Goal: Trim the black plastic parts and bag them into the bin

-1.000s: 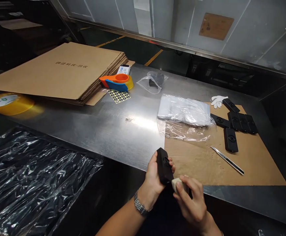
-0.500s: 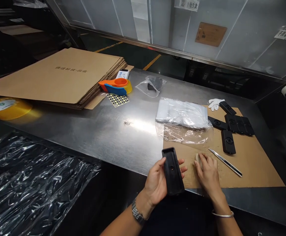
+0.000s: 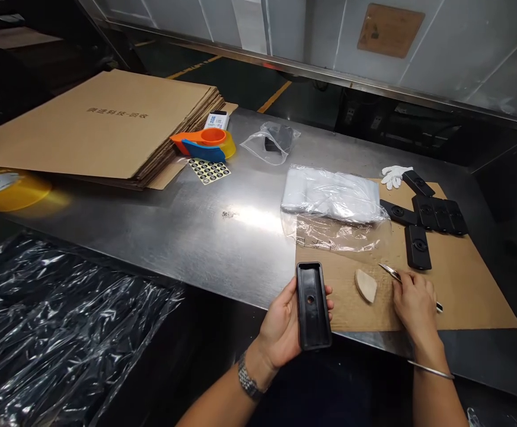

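Observation:
My left hand (image 3: 281, 329) is wrapped round a black rectangular plastic shell (image 3: 314, 308), its hollow side up and a small hole at its middle. My right hand (image 3: 416, 302) is closed over a slim utility knife (image 3: 389, 271) lying on the cardboard sheet (image 3: 472, 296); the knife's middle is hidden under the fingers. Between the two hands a beige, rounded wedge-shaped piece (image 3: 366, 286) lies on the cardboard; its material I cannot tell. Beyond my right hand lies a black part (image 3: 417, 247) with a round recess, close to several similar black parts (image 3: 440, 214).
Clear plastic bags (image 3: 332, 193) lie at the cardboard's far left, a white glove (image 3: 394, 176) at its back edge. Further left are a bagged black part (image 3: 278, 139), a tape dispenser (image 3: 205, 144), stickers (image 3: 208, 171), stacked cardboard (image 3: 98, 130) and a yellow tape roll (image 3: 12, 190).
My right hand has let go of the beige piece and moved right onto the utility knife. The black shell stays in my left hand, turned slightly more upright. The view has shifted a little.

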`<action>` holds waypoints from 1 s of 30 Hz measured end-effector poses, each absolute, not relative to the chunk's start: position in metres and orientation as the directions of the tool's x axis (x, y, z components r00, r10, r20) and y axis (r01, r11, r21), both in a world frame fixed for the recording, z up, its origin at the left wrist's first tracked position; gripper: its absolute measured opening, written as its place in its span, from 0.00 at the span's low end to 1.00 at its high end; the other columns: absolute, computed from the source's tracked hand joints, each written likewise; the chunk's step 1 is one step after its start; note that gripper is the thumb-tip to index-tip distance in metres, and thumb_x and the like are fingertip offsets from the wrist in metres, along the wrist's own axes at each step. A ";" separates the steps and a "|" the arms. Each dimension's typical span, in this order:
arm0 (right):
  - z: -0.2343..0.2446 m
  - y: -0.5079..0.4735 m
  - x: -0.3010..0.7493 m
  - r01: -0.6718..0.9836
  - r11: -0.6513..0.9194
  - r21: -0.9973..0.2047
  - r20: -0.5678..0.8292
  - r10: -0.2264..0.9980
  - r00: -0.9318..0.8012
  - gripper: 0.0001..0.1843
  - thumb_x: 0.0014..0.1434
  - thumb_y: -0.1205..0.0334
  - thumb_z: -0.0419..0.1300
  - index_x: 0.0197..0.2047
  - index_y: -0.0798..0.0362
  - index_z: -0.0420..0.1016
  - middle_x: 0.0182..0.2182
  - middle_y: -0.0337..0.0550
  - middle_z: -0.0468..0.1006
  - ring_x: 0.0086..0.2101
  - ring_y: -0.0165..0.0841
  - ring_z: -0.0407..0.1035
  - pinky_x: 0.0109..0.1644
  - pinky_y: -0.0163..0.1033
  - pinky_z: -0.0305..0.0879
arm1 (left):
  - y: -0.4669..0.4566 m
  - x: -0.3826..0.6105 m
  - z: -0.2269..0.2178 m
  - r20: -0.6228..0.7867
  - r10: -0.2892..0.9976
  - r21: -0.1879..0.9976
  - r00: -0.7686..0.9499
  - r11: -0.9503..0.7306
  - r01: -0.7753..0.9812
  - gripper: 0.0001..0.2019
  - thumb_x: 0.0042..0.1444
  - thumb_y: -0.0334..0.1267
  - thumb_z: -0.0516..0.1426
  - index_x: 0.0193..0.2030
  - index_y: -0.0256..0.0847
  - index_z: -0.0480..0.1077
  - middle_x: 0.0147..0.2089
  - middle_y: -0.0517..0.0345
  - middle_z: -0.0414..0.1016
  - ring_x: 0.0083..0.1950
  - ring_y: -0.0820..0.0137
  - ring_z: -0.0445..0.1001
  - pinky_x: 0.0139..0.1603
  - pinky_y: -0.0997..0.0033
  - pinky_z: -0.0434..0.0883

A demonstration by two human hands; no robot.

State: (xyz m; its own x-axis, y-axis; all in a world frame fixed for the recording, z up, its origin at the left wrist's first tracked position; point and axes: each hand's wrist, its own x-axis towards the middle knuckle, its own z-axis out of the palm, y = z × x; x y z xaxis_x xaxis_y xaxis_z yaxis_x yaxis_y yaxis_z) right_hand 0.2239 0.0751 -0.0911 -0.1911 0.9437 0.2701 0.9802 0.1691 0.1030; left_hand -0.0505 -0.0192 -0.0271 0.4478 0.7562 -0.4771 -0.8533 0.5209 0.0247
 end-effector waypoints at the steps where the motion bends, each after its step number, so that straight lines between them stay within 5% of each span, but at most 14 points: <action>1: -0.092 0.075 0.225 0.980 0.169 0.105 0.267 0.945 -0.191 0.13 0.58 0.63 0.52 0.43 0.58 0.73 0.35 0.53 0.70 0.36 0.42 0.60 0.36 0.44 0.56 | -0.019 -0.050 -0.027 -0.482 0.755 0.028 0.445 0.521 -0.853 0.27 0.62 0.49 0.41 0.43 0.25 0.70 0.33 0.44 0.75 0.34 0.66 0.75 0.39 0.68 0.69; 9: -0.093 0.076 0.224 0.985 0.168 0.038 0.236 0.956 -0.172 0.09 0.58 0.63 0.51 0.37 0.57 0.70 0.31 0.51 0.67 0.35 0.42 0.59 0.36 0.43 0.55 | -0.020 -0.050 -0.029 -0.491 0.743 0.029 0.455 0.536 -0.844 0.28 0.61 0.50 0.42 0.43 0.25 0.70 0.33 0.44 0.75 0.33 0.67 0.75 0.39 0.69 0.70; 16: -0.066 0.052 0.203 0.973 0.106 -0.206 0.228 0.972 -0.058 0.08 0.61 0.60 0.46 0.40 0.55 0.62 0.34 0.50 0.70 0.33 0.38 0.67 0.32 0.39 0.61 | -0.023 -0.048 -0.040 -0.511 0.782 0.102 0.357 0.468 -0.878 0.27 0.60 0.52 0.44 0.40 0.27 0.71 0.31 0.47 0.73 0.31 0.70 0.73 0.35 0.74 0.70; 20: -0.037 0.003 0.164 0.738 0.176 -0.652 0.007 0.974 -0.227 0.10 0.65 0.58 0.44 0.46 0.51 0.57 0.28 0.39 0.72 0.26 0.29 0.68 0.31 0.32 0.64 | -0.019 -0.045 -0.037 -0.514 0.848 0.235 0.131 0.285 -0.929 0.26 0.59 0.54 0.45 0.40 0.32 0.72 0.31 0.51 0.72 0.30 0.72 0.71 0.34 0.74 0.70; 22: -0.025 -0.020 0.143 0.608 0.191 -0.771 -0.072 0.922 -0.381 0.09 0.65 0.58 0.44 0.44 0.51 0.60 0.24 0.37 0.69 0.24 0.28 0.65 0.29 0.32 0.61 | -0.017 -0.045 -0.034 -0.498 0.867 0.296 0.030 0.202 -0.933 0.24 0.59 0.54 0.45 0.47 0.38 0.70 0.33 0.53 0.72 0.29 0.72 0.71 0.32 0.74 0.70; 25: -0.012 -0.040 0.119 0.517 0.176 -0.838 -0.160 0.826 -0.540 0.11 0.66 0.59 0.42 0.35 0.50 0.61 0.21 0.35 0.65 0.21 0.27 0.61 0.26 0.32 0.57 | -0.015 -0.045 -0.029 -0.469 0.878 0.396 -0.098 0.110 -0.912 0.23 0.58 0.54 0.46 0.57 0.48 0.61 0.34 0.56 0.72 0.29 0.72 0.71 0.30 0.74 0.69; 30: -0.002 -0.046 0.102 0.524 -0.013 -0.851 -0.403 0.656 -0.638 0.18 0.67 0.54 0.39 0.30 0.50 0.59 0.14 0.31 0.61 0.16 0.24 0.57 0.23 0.31 0.52 | -0.016 -0.048 -0.028 -0.436 0.878 0.464 -0.198 0.031 -0.885 0.25 0.56 0.54 0.49 0.59 0.47 0.60 0.34 0.56 0.72 0.28 0.72 0.71 0.30 0.74 0.69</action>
